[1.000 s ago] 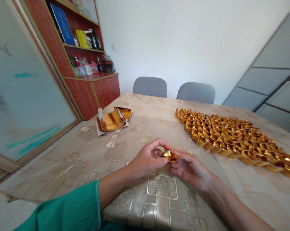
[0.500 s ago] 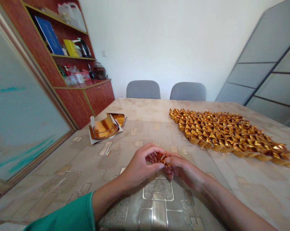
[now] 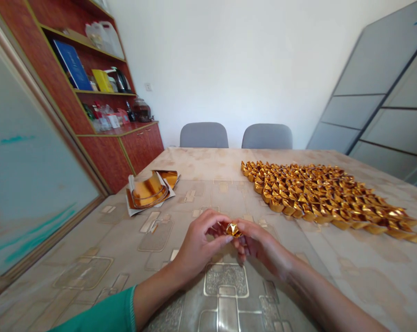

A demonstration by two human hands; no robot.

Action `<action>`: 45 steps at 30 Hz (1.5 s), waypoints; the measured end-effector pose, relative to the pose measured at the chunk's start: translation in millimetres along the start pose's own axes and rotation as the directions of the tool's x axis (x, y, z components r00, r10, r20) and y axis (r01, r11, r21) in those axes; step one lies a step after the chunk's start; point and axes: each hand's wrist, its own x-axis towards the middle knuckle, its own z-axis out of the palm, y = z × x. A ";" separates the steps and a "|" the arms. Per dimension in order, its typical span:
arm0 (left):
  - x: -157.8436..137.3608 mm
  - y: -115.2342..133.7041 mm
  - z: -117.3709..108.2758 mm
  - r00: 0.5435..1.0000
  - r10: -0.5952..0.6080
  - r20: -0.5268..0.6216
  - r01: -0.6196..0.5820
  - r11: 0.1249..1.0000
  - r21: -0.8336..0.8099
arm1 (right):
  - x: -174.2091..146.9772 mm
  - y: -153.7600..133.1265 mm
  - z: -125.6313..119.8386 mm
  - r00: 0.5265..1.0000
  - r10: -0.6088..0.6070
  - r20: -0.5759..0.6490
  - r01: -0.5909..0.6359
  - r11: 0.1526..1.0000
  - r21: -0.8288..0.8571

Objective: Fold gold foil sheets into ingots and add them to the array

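Observation:
Between my two hands, just above the table, is a small folded gold foil paper ingot [image 3: 233,229], its shiny middle facing up. My left hand [image 3: 205,237] grips its left side with thumb and fingers. On the other side, my right hand [image 3: 255,237] pinches it, the lower fingers curled beneath. Parts of the piece are hidden behind the fingers. To the right lie rows of similar folded gold paper ingots [image 3: 308,193], packed close together. A stack of curled gold foil paper sheets [image 3: 148,192] with white edges rests at the left.
The table [image 3: 201,161] has a patterned cover, with a clear sheet over part of it. Two grey chairs [image 3: 203,135] stand behind its far edge. A red-brown shelf unit [image 3: 108,150] with bottles and a kettle is at the left.
The folded piece now shows a bright raised middle between my fingers, where it was more covered before. The view has tilted up slightly; both hands stay nearly in place.

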 end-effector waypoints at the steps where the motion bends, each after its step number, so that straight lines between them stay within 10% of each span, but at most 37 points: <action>1: -0.2 0.7 -0.5 1.000 0.018 0.003 -0.018 0.999 0.031 | 0.2 -0.4 0.3 1.000 -0.005 -0.002 0.005 1.000 -0.023; 11: -4.3 -0.4 2.5 0.996 0.060 0.059 -0.069 0.984 0.163 | 8.5 13.5 0.0 0.996 -0.055 -0.069 0.047 0.992 -0.114; 16: -0.8 -6.3 2.9 0.994 -0.108 -0.016 0.107 0.993 -0.042 | 2.3 -0.3 -1.1 0.994 -0.099 -0.046 0.087 0.974 -0.210; 25: 0.0 -13.4 4.5 0.985 -0.172 0.013 0.172 0.982 -0.082 | -2.4 -4.3 2.6 0.877 -0.479 0.043 0.374 0.624 -0.686; 39: 2.4 -12.9 -8.5 0.951 -0.210 -0.225 0.174 0.970 -0.171 | -19.2 -40.6 -30.1 0.789 -0.611 -0.070 0.284 0.463 -0.840; 45: -1.6 -8.4 -10.4 0.947 -0.191 -0.259 0.145 0.972 -0.186 | -64.9 -67.5 -83.7 0.709 -0.653 -0.265 0.113 0.477 -0.871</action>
